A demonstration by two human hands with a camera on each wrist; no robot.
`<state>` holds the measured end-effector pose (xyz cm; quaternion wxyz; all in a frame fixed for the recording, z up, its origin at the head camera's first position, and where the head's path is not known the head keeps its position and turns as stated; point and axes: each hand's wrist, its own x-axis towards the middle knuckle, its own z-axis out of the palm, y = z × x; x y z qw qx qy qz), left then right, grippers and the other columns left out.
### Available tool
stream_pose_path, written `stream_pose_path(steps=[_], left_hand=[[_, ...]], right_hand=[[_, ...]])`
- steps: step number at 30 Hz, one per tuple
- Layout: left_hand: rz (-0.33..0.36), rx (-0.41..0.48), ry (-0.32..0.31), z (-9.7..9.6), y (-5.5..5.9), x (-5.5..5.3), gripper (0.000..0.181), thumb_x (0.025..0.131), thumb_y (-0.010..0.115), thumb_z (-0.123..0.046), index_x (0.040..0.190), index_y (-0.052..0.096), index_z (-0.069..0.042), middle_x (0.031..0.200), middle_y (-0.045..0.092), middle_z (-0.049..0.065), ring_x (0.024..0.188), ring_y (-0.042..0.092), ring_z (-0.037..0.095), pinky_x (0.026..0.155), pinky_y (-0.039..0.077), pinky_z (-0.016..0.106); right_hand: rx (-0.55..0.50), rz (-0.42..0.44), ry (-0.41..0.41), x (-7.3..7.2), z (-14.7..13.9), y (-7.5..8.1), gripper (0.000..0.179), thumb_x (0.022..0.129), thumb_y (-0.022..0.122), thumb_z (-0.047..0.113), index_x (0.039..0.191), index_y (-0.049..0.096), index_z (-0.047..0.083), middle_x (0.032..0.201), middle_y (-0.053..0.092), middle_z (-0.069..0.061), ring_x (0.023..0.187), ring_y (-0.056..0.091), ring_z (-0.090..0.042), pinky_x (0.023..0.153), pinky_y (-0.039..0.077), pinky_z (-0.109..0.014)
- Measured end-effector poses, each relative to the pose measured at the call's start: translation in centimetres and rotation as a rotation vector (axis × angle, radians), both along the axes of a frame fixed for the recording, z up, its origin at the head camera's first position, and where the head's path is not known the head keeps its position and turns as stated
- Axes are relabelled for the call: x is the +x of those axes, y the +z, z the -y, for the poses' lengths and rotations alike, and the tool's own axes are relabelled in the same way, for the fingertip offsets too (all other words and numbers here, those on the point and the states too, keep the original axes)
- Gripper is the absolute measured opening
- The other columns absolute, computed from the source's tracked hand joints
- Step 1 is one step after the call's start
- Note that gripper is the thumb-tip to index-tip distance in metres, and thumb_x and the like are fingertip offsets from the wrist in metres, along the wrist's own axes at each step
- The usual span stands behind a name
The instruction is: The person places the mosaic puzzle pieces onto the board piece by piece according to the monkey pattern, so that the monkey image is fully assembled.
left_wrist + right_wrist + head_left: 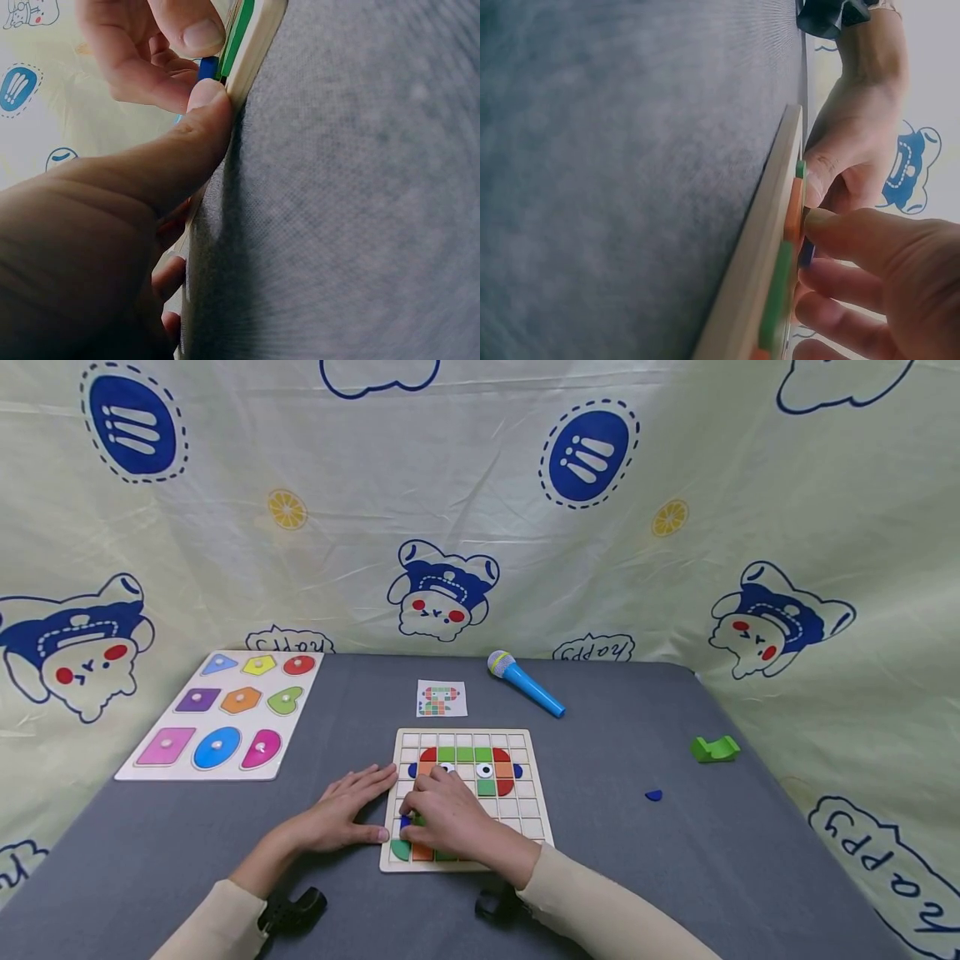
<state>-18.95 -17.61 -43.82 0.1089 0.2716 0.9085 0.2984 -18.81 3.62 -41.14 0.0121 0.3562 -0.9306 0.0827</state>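
A wooden grid board [528, 810] lies on the table with red, orange, green and blue pieces and round eye pieces set in its squares. My left hand [341, 814] rests against the board's left edge, fingers spread and thumb near the lower corner. Over the board's lower left my right hand [453, 818] pinches a small blue piece [208, 67] between thumb and finger. A green rounded piece [401, 849] sits in the lower left corner, beside an orange piece [793, 210]. My right hand hides part of the pieces below it.
A small pattern card [442, 699] lies behind the board, with a blue toy microphone [532, 689] to its right. On the left is a white shape-puzzle board [251, 724]. A loose blue piece [654, 796] and a green curved block [715, 750] lie on the right.
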Motion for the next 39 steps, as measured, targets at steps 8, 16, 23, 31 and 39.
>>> stream_pose_path(steps=[8,16,23,31,39], left_hand=[[0.001,-0.007,0.003,0.0,-0.1,-0.1,0.081,0.085,0.065,-0.045,0.149,0.029,-0.011,0.157,0.025,0.011,0.144,0.016,0.04,0.11,0.008,0.065],[0.015,-0.007,0.013,0.0,0.0,-0.2,0.082,0.084,0.065,-0.046,0.149,0.028,-0.012,0.157,0.025,0.01,0.145,0.015,0.039,0.111,0.007,0.064],[0.002,-0.005,0.006,0.0,0.0,-0.1,0.081,0.085,0.065,-0.045,0.149,0.029,-0.012,0.156,0.026,0.01,0.144,0.017,0.039,0.111,0.008,0.064],[0.007,-0.009,0.012,-0.1,0.1,0.0,0.081,0.085,0.066,-0.044,0.149,0.029,-0.011,0.157,0.026,0.01,0.144,0.016,0.04,0.111,0.008,0.064],[-0.002,-0.007,0.005,0.0,0.2,0.1,0.081,0.085,0.065,-0.045,0.148,0.03,-0.01,0.156,0.026,0.011,0.144,0.017,0.041,0.11,0.008,0.065]], right_hand=[[-0.013,0.001,-0.004,0.0,-0.2,-0.2,0.027,0.08,0.072,0.045,0.098,0.074,0.025,0.093,0.062,0.008,0.083,0.041,-0.009,0.074,0.035,-0.025],[-0.045,0.007,0.017,0.5,-1.1,-0.1,0.022,0.081,0.071,0.043,0.095,0.075,0.027,0.093,0.061,0.008,0.082,0.04,-0.009,0.074,0.034,-0.025],[-0.046,0.057,0.037,0.7,-1.3,-0.2,0.022,0.082,0.07,0.043,0.098,0.075,0.029,0.093,0.06,0.009,0.085,0.04,-0.008,0.075,0.033,-0.024],[-0.061,0.012,0.077,0.8,-1.0,-0.3,0.022,0.082,0.07,0.042,0.098,0.075,0.028,0.09,0.058,0.009,0.085,0.041,-0.009,0.075,0.033,-0.025],[-0.064,0.035,0.036,1.0,-1.6,0.0,0.023,0.082,0.07,0.043,0.099,0.074,0.028,0.092,0.059,0.009,0.084,0.04,-0.008,0.075,0.033,-0.024]])
